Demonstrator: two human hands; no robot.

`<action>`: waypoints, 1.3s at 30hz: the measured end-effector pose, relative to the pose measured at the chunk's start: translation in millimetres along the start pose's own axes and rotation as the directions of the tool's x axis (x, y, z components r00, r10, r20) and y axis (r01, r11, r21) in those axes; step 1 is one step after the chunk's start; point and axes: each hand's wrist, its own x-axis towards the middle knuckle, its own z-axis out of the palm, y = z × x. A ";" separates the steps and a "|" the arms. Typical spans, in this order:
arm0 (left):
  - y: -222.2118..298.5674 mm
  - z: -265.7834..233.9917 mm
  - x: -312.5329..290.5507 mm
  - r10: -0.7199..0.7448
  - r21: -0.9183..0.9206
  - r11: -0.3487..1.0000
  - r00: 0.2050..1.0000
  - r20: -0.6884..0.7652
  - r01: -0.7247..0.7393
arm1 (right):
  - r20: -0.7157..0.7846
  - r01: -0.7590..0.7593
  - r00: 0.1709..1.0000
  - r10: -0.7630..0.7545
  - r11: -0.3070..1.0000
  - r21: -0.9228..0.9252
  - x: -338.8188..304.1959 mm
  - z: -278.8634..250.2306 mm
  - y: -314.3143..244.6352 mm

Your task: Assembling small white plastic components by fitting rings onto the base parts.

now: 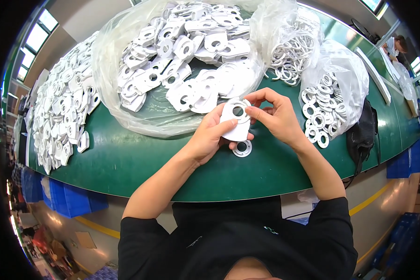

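My left hand [213, 132] is closed around a flat white plastic plate [236, 131] with a round hole near its far end. At that end, the fingers of my right hand [274, 113] pinch the edge of a white ring [242, 104] lying around the hole. Whether the ring is seated in the plate I cannot tell. Just below the plate, a loose white ring [242, 154] rests on the green table [196, 179]. Part of it is hidden behind my left fingers.
Ahead lies an open clear bag [126, 119] of white plates. More white parts [60, 112] are heaped at the left. On the right are bags of thin rings [289, 58] and flat rings [319, 121], beside a black bag [362, 133]. Another person [394, 46] sits far right.
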 end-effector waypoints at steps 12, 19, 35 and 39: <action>-2.0 2.7 0.3 0.000 0.004 1.000 1.000 -0.028 0.000 | -0.079 0.079 0.993 -0.087 0.992 -0.096 -2.7 5.5 1.6; -1.6 0.7 -0.3 0.010 0.065 0.998 1.000 -0.023 -0.009 | -0.022 0.133 0.991 -0.134 0.989 -0.067 -1.6 3.6 1.6; -4.7 6.6 -3.6 0.259 0.730 0.670 0.964 -0.061 -0.134 | 0.097 0.046 0.994 -0.041 0.998 -0.048 -1.0 -1.7 5.0; -3.6 5.5 -4.1 0.378 0.844 0.511 0.924 -0.051 -0.162 | 0.126 0.194 0.979 -0.161 0.926 -0.325 -3.8 6.0 1.2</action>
